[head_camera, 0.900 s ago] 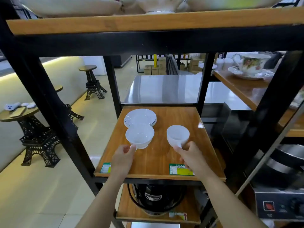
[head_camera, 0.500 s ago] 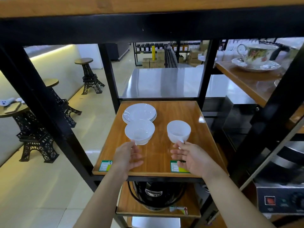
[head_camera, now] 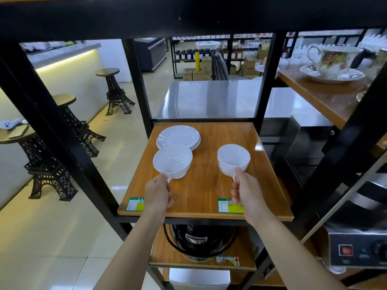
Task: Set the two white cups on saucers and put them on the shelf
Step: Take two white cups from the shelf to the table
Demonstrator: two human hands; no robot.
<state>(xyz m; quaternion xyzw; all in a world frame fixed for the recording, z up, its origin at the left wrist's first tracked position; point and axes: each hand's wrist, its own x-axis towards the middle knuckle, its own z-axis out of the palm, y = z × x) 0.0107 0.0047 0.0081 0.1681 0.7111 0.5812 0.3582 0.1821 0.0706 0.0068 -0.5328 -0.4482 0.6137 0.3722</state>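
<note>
Hands [head_camera: 157,192] grip cups [head_camera: 172,161] mid-shelf [head_camera: 201,189].

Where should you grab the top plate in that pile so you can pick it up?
Probably by its rim on the right side. The saucer stack lies flat at the back left of the shelf, so only the thin edge offers a pinch. The left cup, held by the left hand, covers the near edge, while the wood to the stack's right is bare.
</note>
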